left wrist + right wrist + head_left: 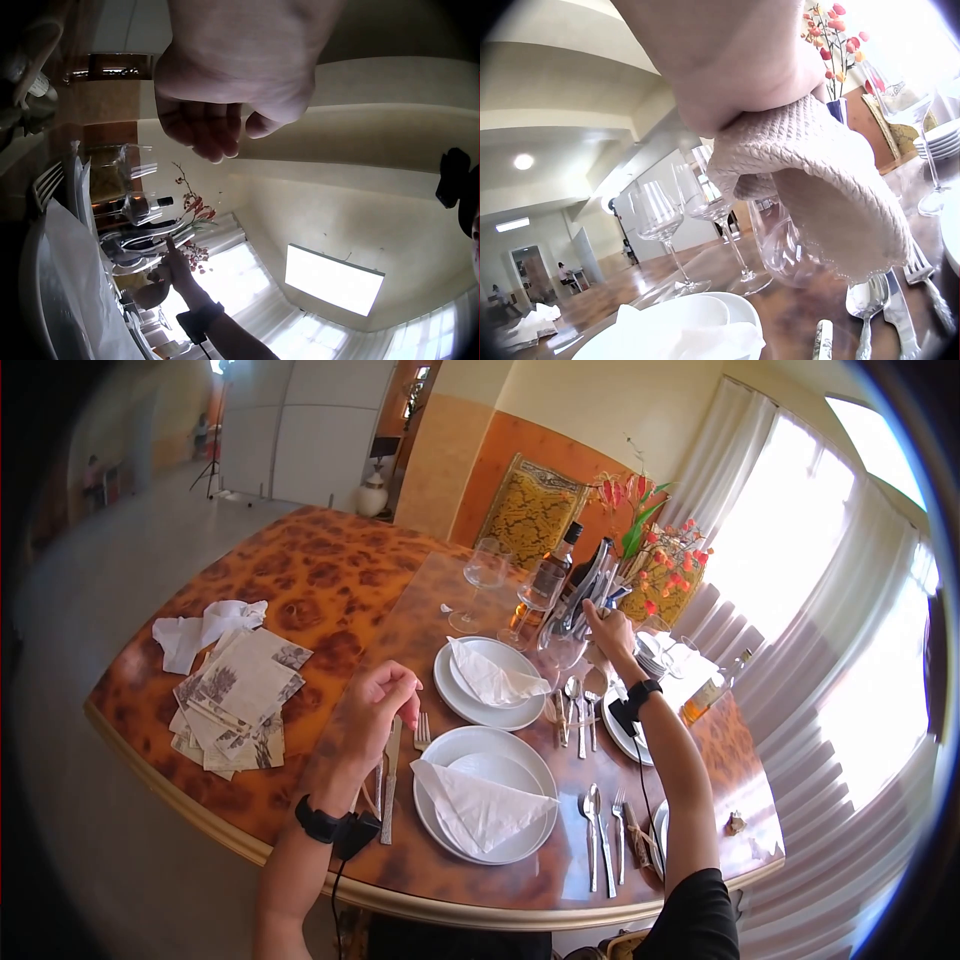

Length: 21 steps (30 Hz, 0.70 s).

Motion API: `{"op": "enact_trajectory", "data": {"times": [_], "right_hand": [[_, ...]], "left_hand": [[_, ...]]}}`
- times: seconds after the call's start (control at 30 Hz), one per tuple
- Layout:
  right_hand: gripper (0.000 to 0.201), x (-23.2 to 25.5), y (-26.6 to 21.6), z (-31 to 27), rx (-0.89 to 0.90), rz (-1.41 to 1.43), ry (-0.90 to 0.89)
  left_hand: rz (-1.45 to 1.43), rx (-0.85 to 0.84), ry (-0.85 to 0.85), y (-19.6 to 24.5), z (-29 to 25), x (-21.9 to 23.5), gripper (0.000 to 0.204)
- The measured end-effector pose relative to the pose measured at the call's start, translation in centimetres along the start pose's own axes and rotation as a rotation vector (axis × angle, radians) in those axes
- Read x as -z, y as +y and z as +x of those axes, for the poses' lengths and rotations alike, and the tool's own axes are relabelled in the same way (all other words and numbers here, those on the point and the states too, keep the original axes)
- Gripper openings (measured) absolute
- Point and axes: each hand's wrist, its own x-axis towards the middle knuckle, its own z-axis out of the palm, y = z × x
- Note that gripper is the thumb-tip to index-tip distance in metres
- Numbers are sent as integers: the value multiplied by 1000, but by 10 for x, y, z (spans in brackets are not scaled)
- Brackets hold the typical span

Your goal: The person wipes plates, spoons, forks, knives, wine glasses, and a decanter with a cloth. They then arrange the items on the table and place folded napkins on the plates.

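My left hand (380, 705) hovers left of the plates with its fingers loosely bent and nothing in them, over a table knife (390, 790) and a fork (422, 732). Across the table, my right hand (612, 635) grips a cream woven-textured piece (810, 150) with a hollow underside and scalloped edge. Its fingertips are hidden in the right wrist view. A bunch of metal cutlery (600, 572) stands up right at that hand in the head view. Behind the cream piece is a clear rounded glass (780, 251); spoons (866, 300) lie below.
White plates (435, 810) bear folded napkins (485, 810). Wine glasses (485, 568), a dark-capped bottle (555, 570) and red flowers (635, 500) stand at the back. Patterned paper napkins (240, 700) lie at left. More cutlery (603, 840) lies front right, with another bottle (705, 695) farther right.
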Motion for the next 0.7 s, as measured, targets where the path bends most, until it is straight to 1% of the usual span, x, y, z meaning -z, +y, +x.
{"op": "enact_trajectory", "data": {"times": [0.03,0.1,0.13,0.17,0.23,0.27,0.3,0.37,0.43,0.5,0.53,0.57,0.6,0.63,0.7], "right_hand": [[73,3,5,0,-4,2,0],[69,10,16,-9,-35,203,-36],[52,25,13,-27,-37,395,-68],[52,35,13,-42,-45,400,-69],[36,58,22,-72,-63,784,-198],[28,78,16,-93,-154,887,-258],[28,87,23,-107,-178,894,-246],[31,103,38,-128,-77,847,-235],[35,136,35,-153,-100,858,-264],[31,164,35,-170,-42,815,-295],[32,169,40,-173,1,760,-256],[33,176,42,-177,16,763,-235],[33,181,47,-179,46,729,-209],[34,185,53,-180,77,703,-183],[33,196,55,-185,-2,794,-227]], "left_hand": [[-13,1,10,0,0,0,20],[-15,7,17,-1,0,0,23],[-20,8,27,0,0,1,27],[-13,13,23,1,0,1,27],[-39,-100,-13,4,-2,-2,38],[26,-155,-11,8,-4,-8,44],[33,-142,-33,13,-7,-10,44],[-72,-168,-114,30,-15,-15,47],[-65,-256,-175,73,-37,-45,50],[-190,-311,-293,112,-68,-75,52],[-146,-442,-295,128,-85,-97,52],[-97,-562,-286,139,-103,-118,52],[-62,-682,-337,145,-116,-136,51],[-53,-765,-392,150,-130,-150,50],[-65,-895,-477,151,-154,-176,49]]}}
